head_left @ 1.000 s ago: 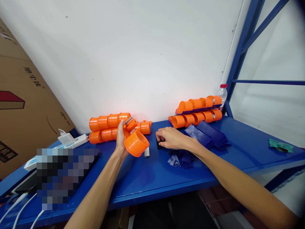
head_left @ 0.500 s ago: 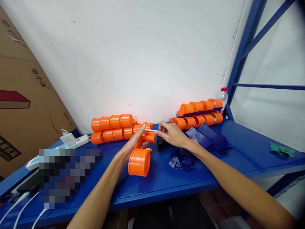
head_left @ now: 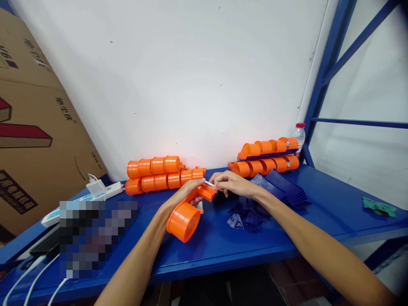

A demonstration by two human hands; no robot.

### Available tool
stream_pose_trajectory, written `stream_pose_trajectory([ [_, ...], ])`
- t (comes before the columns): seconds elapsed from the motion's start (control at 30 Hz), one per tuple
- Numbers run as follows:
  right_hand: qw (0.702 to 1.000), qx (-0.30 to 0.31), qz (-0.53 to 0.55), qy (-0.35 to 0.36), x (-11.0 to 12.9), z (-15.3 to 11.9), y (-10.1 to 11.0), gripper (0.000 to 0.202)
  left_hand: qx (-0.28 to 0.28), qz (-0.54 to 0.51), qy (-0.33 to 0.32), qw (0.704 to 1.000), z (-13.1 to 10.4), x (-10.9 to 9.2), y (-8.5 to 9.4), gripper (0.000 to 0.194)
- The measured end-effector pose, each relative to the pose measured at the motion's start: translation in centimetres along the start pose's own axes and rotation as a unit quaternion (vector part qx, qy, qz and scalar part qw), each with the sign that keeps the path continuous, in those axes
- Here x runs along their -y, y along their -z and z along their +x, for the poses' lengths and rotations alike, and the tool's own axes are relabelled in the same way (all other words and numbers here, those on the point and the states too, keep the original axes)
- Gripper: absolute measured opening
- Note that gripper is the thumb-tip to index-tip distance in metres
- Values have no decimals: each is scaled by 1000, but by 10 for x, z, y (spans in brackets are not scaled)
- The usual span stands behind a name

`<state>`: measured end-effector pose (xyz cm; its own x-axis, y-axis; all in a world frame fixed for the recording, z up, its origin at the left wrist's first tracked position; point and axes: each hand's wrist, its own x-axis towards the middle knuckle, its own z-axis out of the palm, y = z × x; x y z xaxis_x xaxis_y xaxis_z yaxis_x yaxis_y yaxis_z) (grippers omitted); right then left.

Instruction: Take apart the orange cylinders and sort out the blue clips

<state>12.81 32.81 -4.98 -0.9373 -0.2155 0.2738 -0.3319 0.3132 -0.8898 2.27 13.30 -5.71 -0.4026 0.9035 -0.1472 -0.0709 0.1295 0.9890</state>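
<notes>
Gripping an orange part near the centre of the frame, the person's left hand is closed around its narrow upper portion, the round cup end hanging lower and nearer the camera. The right hand, its fingers drawn narrow, pinches a small white strip at the orange part's upper end. Just below the right hand lies a dark object, mostly hidden. On the blue bench, small dark-blue pieces lie right of centre, with overlapping blue sheets behind them. Rows of orange cups stand stacked left of centre, against the wall; more orange rows occupy the right, beside a red-capped bottle.
</notes>
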Motion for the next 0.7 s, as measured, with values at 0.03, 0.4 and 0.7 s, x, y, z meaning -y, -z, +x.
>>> stream_pose_trajectory([
  [0.03, 1000, -6, 19, -3, 2, 0, 1, 23, 1, -17, 10, 1000, 1, -1, 3, 50],
  [0.4, 985, -134, -90, 55, 8, -5, -1, 35, -259, -402, -198, 856, -17, -10, 42, 33],
  [0.7, 866, 76, -488, 77, 9, 28, -53, 33, -264, -417, -227, 840, -11, -2, 41, 30],
])
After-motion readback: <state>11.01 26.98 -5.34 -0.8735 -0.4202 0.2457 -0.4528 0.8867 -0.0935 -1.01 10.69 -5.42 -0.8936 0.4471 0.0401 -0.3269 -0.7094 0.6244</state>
